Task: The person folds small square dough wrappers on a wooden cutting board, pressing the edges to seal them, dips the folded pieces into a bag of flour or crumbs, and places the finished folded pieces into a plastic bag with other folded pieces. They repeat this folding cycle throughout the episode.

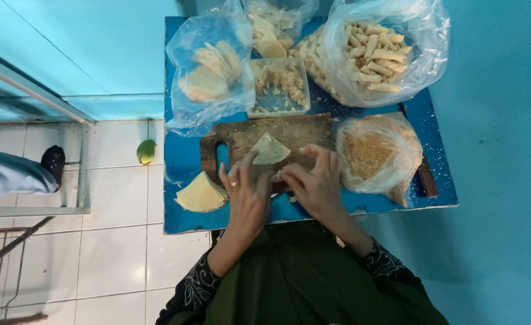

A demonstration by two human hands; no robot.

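Both hands, left hand (245,194) and right hand (317,180), fingers closed, pinch a small pastry roll (278,176) on a wooden cutting board (259,133); a triangular wrapper (269,150) lies just beside.

Wrapper (269,150) on board (301,129), tub (277,87) behind

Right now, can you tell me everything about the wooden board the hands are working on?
The wooden cutting board is dark brown and worn, with a cut-out handle at its left end. It lies flat on the blue table. A pale triangular wrapper rests on it. The left hand and right hand cover its near edge.
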